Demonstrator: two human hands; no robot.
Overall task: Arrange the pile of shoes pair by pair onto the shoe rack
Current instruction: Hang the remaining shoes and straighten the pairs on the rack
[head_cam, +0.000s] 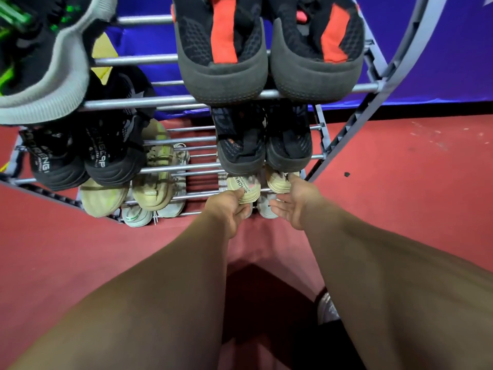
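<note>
A grey metal shoe rack (160, 101) with several tiers stands in front of me, seen from above. On its third tier, at the right, sits a beige pair. My left hand (229, 209) grips the heel of the left beige shoe (246, 186), thumb on top and fingers curled under it. My right hand (293, 206) is beside the right beige shoe (278, 182); its palm faces left, its fingers are relaxed, and its thumb touches the heel. Both shoes rest on the rails, toes hidden under the tier above.
Black-and-red shoes (224, 76) and a black-green shoe (40, 76) fill the top tier. Two black pairs (112, 161) (240, 153) sit below them, and another beige pair (149, 188) lies at the left. White shoes (136, 216) occupy the bottom. Red floor (400, 182) surrounds the rack.
</note>
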